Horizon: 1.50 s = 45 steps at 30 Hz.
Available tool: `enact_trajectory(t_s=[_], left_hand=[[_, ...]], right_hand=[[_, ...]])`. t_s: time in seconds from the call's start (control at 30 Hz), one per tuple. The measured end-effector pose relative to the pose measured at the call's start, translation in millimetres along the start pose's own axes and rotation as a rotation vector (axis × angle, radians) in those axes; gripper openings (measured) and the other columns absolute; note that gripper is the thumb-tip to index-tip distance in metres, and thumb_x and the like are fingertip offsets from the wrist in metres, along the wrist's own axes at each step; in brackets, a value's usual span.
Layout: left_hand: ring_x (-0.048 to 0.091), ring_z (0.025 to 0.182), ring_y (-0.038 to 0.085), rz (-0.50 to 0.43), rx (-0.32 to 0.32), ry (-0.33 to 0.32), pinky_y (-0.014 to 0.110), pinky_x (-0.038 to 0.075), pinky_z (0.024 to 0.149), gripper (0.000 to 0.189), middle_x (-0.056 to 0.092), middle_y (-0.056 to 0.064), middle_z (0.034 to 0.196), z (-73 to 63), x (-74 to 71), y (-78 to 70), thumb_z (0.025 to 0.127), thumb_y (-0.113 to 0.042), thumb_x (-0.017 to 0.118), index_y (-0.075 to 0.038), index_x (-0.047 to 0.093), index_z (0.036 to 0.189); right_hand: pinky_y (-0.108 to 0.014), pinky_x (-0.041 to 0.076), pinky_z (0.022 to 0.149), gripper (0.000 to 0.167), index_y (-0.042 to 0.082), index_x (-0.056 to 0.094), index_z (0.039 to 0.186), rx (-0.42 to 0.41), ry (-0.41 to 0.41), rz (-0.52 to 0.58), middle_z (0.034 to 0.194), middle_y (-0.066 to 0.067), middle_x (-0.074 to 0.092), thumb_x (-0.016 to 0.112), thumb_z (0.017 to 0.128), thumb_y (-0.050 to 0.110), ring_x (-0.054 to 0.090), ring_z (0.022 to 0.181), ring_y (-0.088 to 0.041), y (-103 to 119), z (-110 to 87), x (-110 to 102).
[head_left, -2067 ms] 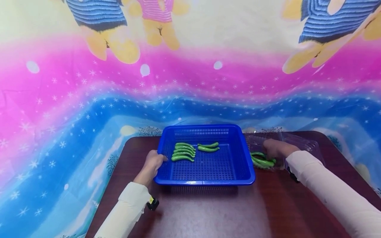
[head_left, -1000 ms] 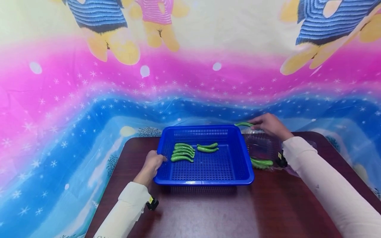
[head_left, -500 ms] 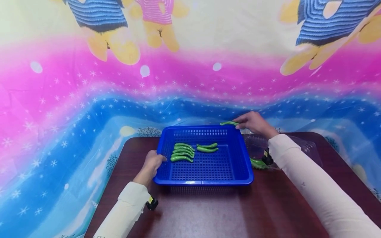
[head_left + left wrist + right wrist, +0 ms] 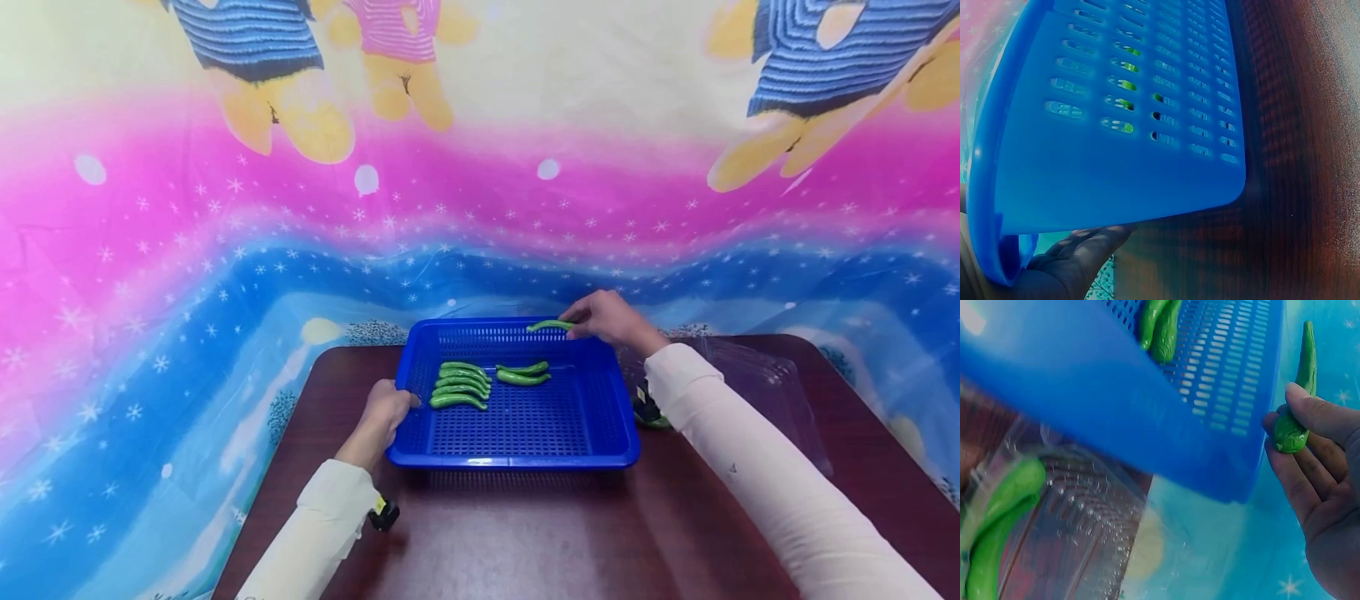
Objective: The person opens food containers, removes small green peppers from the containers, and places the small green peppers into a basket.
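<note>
My left hand grips the left rim of a blue perforated plastic basket, thumb over the rim and fingers beneath it in the left wrist view. Above the basket's far right part, my right hand pinches a curved green chili pepper by its thick end between thumb and fingertips. The thin end points left in the head view. Inside the basket, several green peppers lie side by side in a row at the left. A pair of peppers lies to the right of that row.
A clear plastic box with its lid open stands right of the basket, partly hidden by my right arm. Green peppers lie inside it. The brown table reaches back to a printed cloth backdrop.
My right hand has lifted a green pepper out of the clear box and carried it left, over the basket's far right rim. My left hand has stayed on the basket.
</note>
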State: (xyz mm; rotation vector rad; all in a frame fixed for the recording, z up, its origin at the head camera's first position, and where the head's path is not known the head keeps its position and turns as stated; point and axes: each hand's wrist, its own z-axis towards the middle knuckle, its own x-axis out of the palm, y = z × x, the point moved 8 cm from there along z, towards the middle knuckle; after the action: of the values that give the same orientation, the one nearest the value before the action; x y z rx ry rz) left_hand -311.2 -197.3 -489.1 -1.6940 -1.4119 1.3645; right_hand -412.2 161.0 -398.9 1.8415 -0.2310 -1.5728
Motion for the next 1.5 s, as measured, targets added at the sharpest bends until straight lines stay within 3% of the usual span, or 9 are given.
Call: enact_trajectory(t_s=[0.03, 0.13, 0.23, 0.27, 0.37, 0.63, 0.97, 1.2, 1.5], left_hand=[[0.068, 0.107, 0.04, 0.002, -0.001, 0.001, 0.056, 0.057, 0.095, 0.042, 0.064, 0.032, 0.127, 0.1, -0.2, 0.0, 0.087, 0.006, 0.056, 0.014, 0.056, 0.128], [0.067, 0.109, 0.041, 0.009, -0.007, -0.001, 0.056, 0.056, 0.096, 0.043, 0.064, 0.032, 0.128, 0.4, -1.1, 0.9, 0.088, 0.005, 0.056, 0.013, 0.055, 0.13], [0.067, 0.11, 0.042, 0.009, -0.01, -0.004, 0.057, 0.056, 0.097, 0.043, 0.063, 0.033, 0.129, 0.4, -1.7, 1.7, 0.088, 0.005, 0.056, 0.014, 0.055, 0.131], [0.067, 0.11, 0.043, 0.008, -0.009, -0.006, 0.057, 0.056, 0.097, 0.044, 0.063, 0.033, 0.129, 0.3, -1.9, 1.9, 0.088, 0.005, 0.056, 0.014, 0.055, 0.131], [0.067, 0.11, 0.043, 0.004, -0.005, -0.006, 0.058, 0.055, 0.097, 0.045, 0.063, 0.034, 0.129, 0.1, -2.3, 1.8, 0.088, 0.005, 0.056, 0.014, 0.054, 0.132], [0.068, 0.108, 0.041, 0.0, -0.006, -0.003, 0.057, 0.056, 0.096, 0.044, 0.064, 0.033, 0.128, 0.6, -2.6, 3.1, 0.087, 0.005, 0.056, 0.014, 0.055, 0.13], [0.066, 0.112, 0.043, 0.025, -0.017, -0.012, 0.058, 0.056, 0.097, 0.042, 0.063, 0.032, 0.13, 0.9, -1.6, 3.3, 0.089, 0.004, 0.056, 0.013, 0.055, 0.13], [0.066, 0.112, 0.044, 0.024, -0.016, -0.009, 0.058, 0.056, 0.096, 0.043, 0.063, 0.032, 0.13, 2.8, -0.8, 2.6, 0.089, 0.004, 0.056, 0.013, 0.055, 0.131], [0.065, 0.116, 0.045, 0.03, -0.017, -0.01, 0.058, 0.055, 0.098, 0.043, 0.063, 0.032, 0.131, 3.8, 0.0, 1.8, 0.089, 0.004, 0.056, 0.013, 0.055, 0.131]], right_hand=[[-0.045, 0.058, 0.093, 0.034, 0.007, 0.074, 0.123, -0.005, 0.008, -0.005, 0.117, -0.015, 0.076, 0.078, 0.089, 0.01, 0.074, 0.098, -0.026, 2, 1.0, 3], [-0.052, 0.054, 0.102, 0.032, 0.005, 0.075, 0.12, -0.029, 0.027, -0.023, 0.112, -0.015, 0.077, 0.078, 0.088, 0.009, 0.074, 0.103, -0.028, 9, 4.6, 14], [-0.048, 0.056, 0.101, 0.03, 0.005, 0.075, 0.118, -0.049, 0.045, -0.045, 0.108, -0.014, 0.078, 0.078, 0.088, 0.009, 0.074, 0.101, -0.028, 15, 8.3, 27], [-0.044, 0.06, 0.091, 0.03, 0.005, 0.076, 0.117, -0.055, 0.048, -0.057, 0.108, -0.013, 0.078, 0.079, 0.088, 0.009, 0.074, 0.1, -0.027, 16, 9.5, 31], [-0.039, 0.061, 0.088, 0.028, 0.004, 0.076, 0.115, -0.078, 0.065, -0.076, 0.108, -0.013, 0.078, 0.079, 0.087, 0.008, 0.074, 0.099, -0.026, 23, 11.7, 42], [-0.039, 0.061, 0.087, 0.028, 0.004, 0.077, 0.113, -0.105, 0.142, -0.139, 0.107, -0.011, 0.078, 0.081, 0.085, 0.008, 0.074, 0.098, -0.023, 41, 16.2, 69], [-0.037, 0.059, 0.082, 0.025, 0.003, 0.075, 0.108, 0.002, 0.258, -0.221, 0.105, -0.01, 0.074, 0.081, 0.084, 0.005, 0.066, 0.087, -0.018, 38, 15.0, 104], [-0.03, 0.048, 0.066, 0.016, 0.005, 0.071, 0.09, 0.037, 0.275, -0.271, 0.085, -0.003, 0.063, 0.084, 0.081, 0.005, 0.051, 0.071, -0.014, 29, 16.1, 117], [-0.033, 0.052, 0.068, 0.02, 0.006, 0.07, 0.09, 0.085, 0.253, -0.346, 0.084, -0.003, 0.065, 0.086, 0.079, 0.008, 0.057, 0.073, -0.018, 22, 15.5, 124]])
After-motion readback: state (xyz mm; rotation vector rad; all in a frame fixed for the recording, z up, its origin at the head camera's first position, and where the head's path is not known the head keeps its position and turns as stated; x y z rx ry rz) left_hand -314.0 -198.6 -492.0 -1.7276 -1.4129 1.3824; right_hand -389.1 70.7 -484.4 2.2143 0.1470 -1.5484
